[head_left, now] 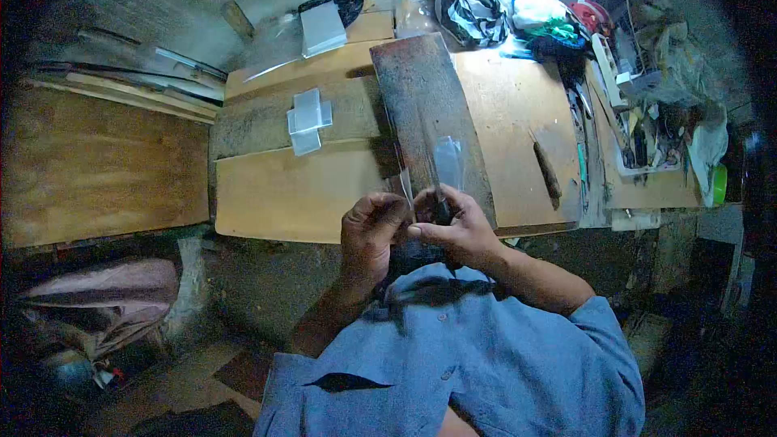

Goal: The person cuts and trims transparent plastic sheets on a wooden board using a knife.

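Head view: The left hand and right hand meet at the near edge of the bench, over the near end of the board. The left hand is closed, its fingertips pinching a thin, pale strip. The right hand is curled around a dark handle; a slender blade appears to run from it toward the far edge, though its tip is indistinct. Loose sheets lie on the board by its right edge; further sheets overlap in a pile on the left half of the bench. A brown tool lies toward the right edge. Step in hand, as judged: working the strip by hand beside the handle. The next move calls for a firm pinch, with left fingertips clear of the blade.
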